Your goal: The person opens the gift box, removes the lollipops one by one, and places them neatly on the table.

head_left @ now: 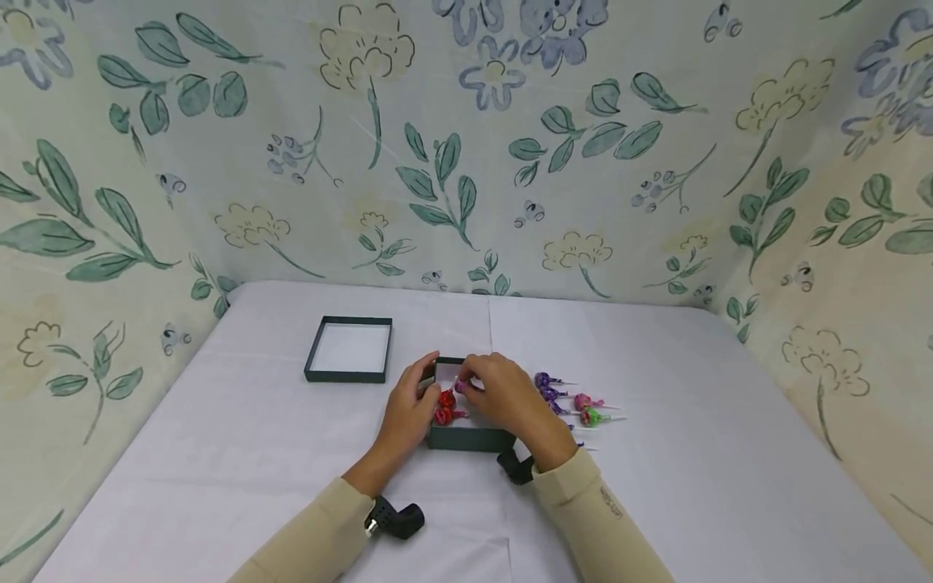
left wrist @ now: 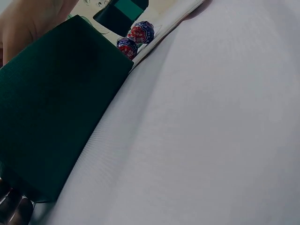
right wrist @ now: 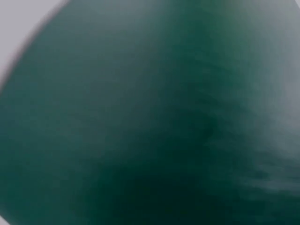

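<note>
An open dark green box (head_left: 470,440) with a pale inside stands on the table. My left hand (head_left: 410,406) grips its left wall, and some of those fingers (left wrist: 21,213) show darkly at the box side in the left wrist view. Over the box, my right hand (head_left: 503,394) pinches a purple-pink lollipop (head_left: 461,387) between thumb and fingers. Two red lollipops, an upper one (head_left: 447,399) and a lower one (head_left: 443,416), lie inside at the left. Blurred dark green box wall (right wrist: 140,103) fills most of the right wrist view.
Right of the box lie several purple lollipops (head_left: 543,379), a pink lollipop (head_left: 583,402) and a green lollipop (head_left: 589,417), sticks pointing right. A shallow dark-rimmed lid (head_left: 346,377) with a white inside sits at the back left. Flowered cloth (head_left: 437,227) hangs behind the white-covered table (head_left: 692,453).
</note>
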Demonstrator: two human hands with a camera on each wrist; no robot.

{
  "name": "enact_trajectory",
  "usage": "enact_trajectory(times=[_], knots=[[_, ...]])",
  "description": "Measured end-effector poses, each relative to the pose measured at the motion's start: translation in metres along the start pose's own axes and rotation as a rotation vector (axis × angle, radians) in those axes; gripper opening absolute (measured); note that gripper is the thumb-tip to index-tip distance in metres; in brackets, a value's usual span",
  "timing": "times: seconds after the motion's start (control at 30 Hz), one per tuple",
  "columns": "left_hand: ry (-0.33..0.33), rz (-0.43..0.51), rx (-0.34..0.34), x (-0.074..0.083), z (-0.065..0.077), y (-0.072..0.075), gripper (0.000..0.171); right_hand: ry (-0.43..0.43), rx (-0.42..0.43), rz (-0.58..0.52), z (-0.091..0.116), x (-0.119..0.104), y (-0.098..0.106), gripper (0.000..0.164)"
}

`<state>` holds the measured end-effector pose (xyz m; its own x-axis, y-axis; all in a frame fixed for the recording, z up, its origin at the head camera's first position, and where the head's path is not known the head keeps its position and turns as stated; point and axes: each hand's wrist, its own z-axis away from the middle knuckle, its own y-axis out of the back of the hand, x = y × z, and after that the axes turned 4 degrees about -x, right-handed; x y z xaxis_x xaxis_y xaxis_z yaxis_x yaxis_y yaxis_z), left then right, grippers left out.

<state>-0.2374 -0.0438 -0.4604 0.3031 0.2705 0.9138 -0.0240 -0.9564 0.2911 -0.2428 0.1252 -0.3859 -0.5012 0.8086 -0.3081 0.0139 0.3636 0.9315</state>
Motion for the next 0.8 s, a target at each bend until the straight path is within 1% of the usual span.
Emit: enact_trajectory(times=[0.23,0.37,0.53,0.63,0.8], knots=[[0.028,0.003,-0.006,0.003,0.001,-0.001,0.047,0.052,0.082,-0.041,0.003,0.001,0.015,0.018],[0.037,0.005,-0.01,0.003,0.001,-0.001,0.047,0.044,0.091,-0.082,0.004,0.003,0.022,0.022],[0.045,0.004,-0.014,0.001,0.002,-0.001,0.047,0.037,0.097,-0.128,0.006,0.004,0.028,0.033],[0.041,0.0,-0.011,0.0,0.002,-0.001,0.047,0.051,0.104,-0.152,0.007,0.005,0.031,0.036],[0.019,-0.003,-0.009,-0.001,0.0,-0.001,0.047,0.088,0.147,-0.155,0.007,0.01,0.038,0.033]])
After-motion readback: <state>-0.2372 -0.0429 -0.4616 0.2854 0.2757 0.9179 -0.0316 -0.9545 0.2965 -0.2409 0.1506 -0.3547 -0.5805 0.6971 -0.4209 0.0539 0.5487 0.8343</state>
